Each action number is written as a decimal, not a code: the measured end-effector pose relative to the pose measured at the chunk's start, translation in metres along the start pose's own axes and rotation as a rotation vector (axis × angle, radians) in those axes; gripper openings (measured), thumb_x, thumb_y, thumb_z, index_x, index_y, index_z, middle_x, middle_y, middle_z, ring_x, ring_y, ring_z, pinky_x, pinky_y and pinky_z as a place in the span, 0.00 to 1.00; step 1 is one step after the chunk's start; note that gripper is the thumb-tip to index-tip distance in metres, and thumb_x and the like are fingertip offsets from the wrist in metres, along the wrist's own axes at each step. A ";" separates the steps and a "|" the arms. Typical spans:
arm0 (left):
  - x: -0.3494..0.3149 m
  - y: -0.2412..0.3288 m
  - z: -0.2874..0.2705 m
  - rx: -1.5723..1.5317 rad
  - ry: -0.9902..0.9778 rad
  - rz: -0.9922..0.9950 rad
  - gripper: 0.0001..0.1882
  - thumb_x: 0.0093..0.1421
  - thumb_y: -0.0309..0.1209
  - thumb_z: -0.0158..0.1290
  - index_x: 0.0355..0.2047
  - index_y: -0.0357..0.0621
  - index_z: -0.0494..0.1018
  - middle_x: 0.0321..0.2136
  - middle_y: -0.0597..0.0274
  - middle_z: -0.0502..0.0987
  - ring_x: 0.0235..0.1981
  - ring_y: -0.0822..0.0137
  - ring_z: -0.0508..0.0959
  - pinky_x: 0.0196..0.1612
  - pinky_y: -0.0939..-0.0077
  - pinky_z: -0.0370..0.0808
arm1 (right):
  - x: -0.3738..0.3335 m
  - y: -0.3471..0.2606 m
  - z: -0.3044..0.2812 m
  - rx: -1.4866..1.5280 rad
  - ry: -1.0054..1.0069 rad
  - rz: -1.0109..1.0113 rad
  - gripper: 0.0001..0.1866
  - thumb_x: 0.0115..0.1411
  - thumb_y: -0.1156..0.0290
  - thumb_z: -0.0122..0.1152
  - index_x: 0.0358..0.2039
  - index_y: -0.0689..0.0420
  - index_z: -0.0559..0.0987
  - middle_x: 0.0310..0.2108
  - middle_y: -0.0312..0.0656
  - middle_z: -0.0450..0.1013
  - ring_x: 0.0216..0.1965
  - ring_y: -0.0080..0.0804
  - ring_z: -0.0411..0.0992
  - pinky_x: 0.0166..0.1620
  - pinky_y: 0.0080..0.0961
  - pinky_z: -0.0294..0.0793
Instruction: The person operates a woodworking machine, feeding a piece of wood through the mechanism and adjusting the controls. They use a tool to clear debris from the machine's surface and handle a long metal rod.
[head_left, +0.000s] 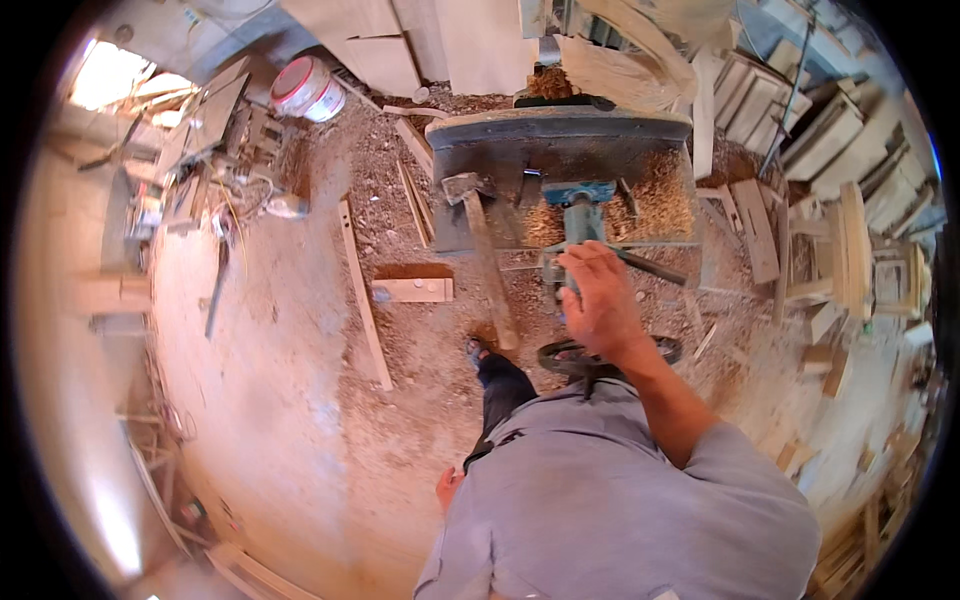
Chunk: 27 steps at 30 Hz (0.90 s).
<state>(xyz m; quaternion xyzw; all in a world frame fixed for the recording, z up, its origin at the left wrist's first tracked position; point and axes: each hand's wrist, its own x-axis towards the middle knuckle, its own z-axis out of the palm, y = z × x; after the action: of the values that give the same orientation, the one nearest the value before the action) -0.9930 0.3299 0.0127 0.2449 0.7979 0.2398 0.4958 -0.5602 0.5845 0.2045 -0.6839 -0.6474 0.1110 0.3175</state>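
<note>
- We see our right hand (600, 295) in front of us, its fingers closed over the near end of a teal painted metal fixture (584, 222).
- That fixture stands straight ahead of us, its wide far end over a dark metal tray with a raised back wall (480, 155).
- Our left hand (449, 487) hangs low beside our left hip, partly hidden by our grey shirt (640, 510); we cannot tell whether its fingers are open or closed.
- Pale brown wood shavings (665, 205) lie heaped in the tray, mostly to the right of the fixture.
- Left of the fixture we see a long wooden-handled hammer (488, 262), its grey metal head over the tray and its handle pointing back toward us.
- Below our right hand sits a round black handwheel (556, 358), partly covered by our forearm and shirt.
- On the floor to our left lie a long narrow wooden strip (365, 290) and a short pale wooden block (413, 290).
</note>
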 end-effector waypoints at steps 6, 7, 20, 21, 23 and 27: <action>0.148 0.160 -0.029 0.634 -0.148 0.456 0.18 0.53 0.31 0.54 0.43 0.32 0.75 0.23 0.58 0.75 0.25 0.69 0.74 0.31 0.72 0.71 | -0.002 -0.011 0.014 -0.039 0.089 0.085 0.19 0.44 0.77 0.60 0.41 0.61 0.76 0.45 0.47 0.73 0.52 0.48 0.67 0.57 0.40 0.66; 0.172 0.203 -0.017 0.620 -0.187 0.515 0.20 0.54 0.34 0.54 0.43 0.32 0.74 0.26 0.50 0.76 0.29 0.57 0.75 0.35 0.63 0.71 | -0.002 -0.012 0.013 -0.037 0.087 0.089 0.19 0.44 0.78 0.60 0.41 0.61 0.77 0.44 0.47 0.73 0.52 0.48 0.68 0.56 0.40 0.67; 0.179 0.509 0.271 0.821 -0.648 1.615 0.26 0.48 0.23 0.57 0.51 0.39 0.71 0.52 0.49 0.69 0.54 0.50 0.70 0.58 0.65 0.67 | -0.017 0.005 0.012 0.108 0.224 0.146 0.17 0.41 0.81 0.60 0.35 0.60 0.78 0.39 0.43 0.75 0.47 0.43 0.71 0.50 0.35 0.72; 0.183 0.511 0.276 0.933 -0.685 1.523 0.26 0.48 0.23 0.58 0.50 0.39 0.71 0.53 0.50 0.69 0.54 0.50 0.70 0.58 0.65 0.67 | -0.017 0.007 0.012 0.177 0.245 0.152 0.17 0.40 0.82 0.61 0.36 0.60 0.78 0.39 0.43 0.75 0.47 0.42 0.71 0.50 0.35 0.73; 0.191 0.516 0.279 0.906 -0.734 1.615 0.25 0.47 0.23 0.58 0.49 0.39 0.72 0.53 0.50 0.69 0.55 0.50 0.70 0.58 0.66 0.67 | -0.018 0.010 0.010 0.174 0.269 0.141 0.16 0.41 0.80 0.61 0.36 0.60 0.78 0.38 0.42 0.74 0.47 0.42 0.71 0.48 0.35 0.73; 0.209 0.520 0.272 1.004 -0.701 1.755 0.25 0.46 0.21 0.56 0.48 0.41 0.72 0.50 0.48 0.71 0.51 0.49 0.72 0.55 0.65 0.70 | -0.022 0.015 0.010 0.223 0.265 0.149 0.15 0.42 0.79 0.61 0.35 0.59 0.77 0.38 0.41 0.73 0.48 0.41 0.70 0.49 0.35 0.73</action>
<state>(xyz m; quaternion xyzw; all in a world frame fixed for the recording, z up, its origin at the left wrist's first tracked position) -0.7477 0.8971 0.0906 0.9645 0.1633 0.0732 0.1941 -0.5572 0.5669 0.1823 -0.6992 -0.5309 0.1144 0.4649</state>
